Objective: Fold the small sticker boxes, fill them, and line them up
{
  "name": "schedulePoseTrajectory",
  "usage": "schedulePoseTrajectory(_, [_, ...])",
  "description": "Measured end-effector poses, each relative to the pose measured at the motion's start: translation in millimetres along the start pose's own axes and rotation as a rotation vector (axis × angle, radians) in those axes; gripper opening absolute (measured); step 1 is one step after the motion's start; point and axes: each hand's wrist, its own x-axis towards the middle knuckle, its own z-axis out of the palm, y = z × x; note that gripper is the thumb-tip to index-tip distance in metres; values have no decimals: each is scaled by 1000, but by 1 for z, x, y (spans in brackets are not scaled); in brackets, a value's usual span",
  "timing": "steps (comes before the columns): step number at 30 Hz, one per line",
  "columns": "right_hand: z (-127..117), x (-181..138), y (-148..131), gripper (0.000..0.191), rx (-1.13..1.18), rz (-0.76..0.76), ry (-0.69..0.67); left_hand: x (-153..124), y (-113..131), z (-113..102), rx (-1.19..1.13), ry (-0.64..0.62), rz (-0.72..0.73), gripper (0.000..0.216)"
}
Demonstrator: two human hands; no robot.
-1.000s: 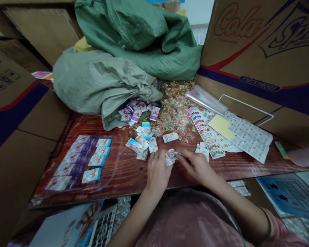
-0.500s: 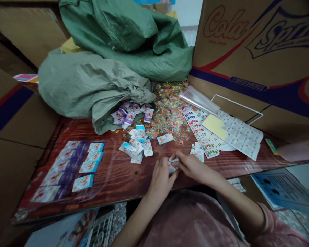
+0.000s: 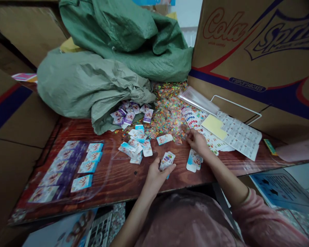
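My left hand (image 3: 156, 175) is closed on a small printed card packet (image 3: 167, 160) held just above the wooden table (image 3: 123, 178). My right hand (image 3: 196, 140) reaches forward to the heap of tiny colourful pieces (image 3: 170, 113), its fingers curled at the heap's near edge; what they pinch is too small to see. A short stack of small packets (image 3: 194, 160) lies on the table under my right wrist. Loose blue and white packets (image 3: 137, 144) lie in a pile ahead of my left hand.
Rows of packets (image 3: 72, 164) lie inside a clear bag at the left. Sticker sheets (image 3: 208, 133) and a yellow pad (image 3: 214, 126) lie at the right. Green sacks (image 3: 105, 68) fill the back, and large cardboard boxes (image 3: 260, 51) wall both sides.
My hands were together on one packet near the table's front edge. Now my right hand has let go and reached forward to the colourful heap, while my left hand keeps the packet.
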Motion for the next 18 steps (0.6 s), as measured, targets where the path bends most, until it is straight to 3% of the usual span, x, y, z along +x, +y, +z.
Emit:
schedulePoseTrajectory(5, [-8,-6,1,21,145,32,63,3,-4,0,-34,19,-7,42])
schedulePoseTrajectory(9, [-15,-21,-19,23,625,40,135,6,-5,3,-38,42,-30,43])
schedulePoseTrajectory(12, [-17,-40,-47,23,872,12,57,6,-3,6,-23,53,-17,42])
schedulePoseTrajectory(15, [-11,-57,-69,16,808,-85,-75,4,0,7,10,42,39,39])
schedulePoseTrajectory(18, [0,-67,-77,8,553,-217,-82,1,-2,5,103,35,108,34])
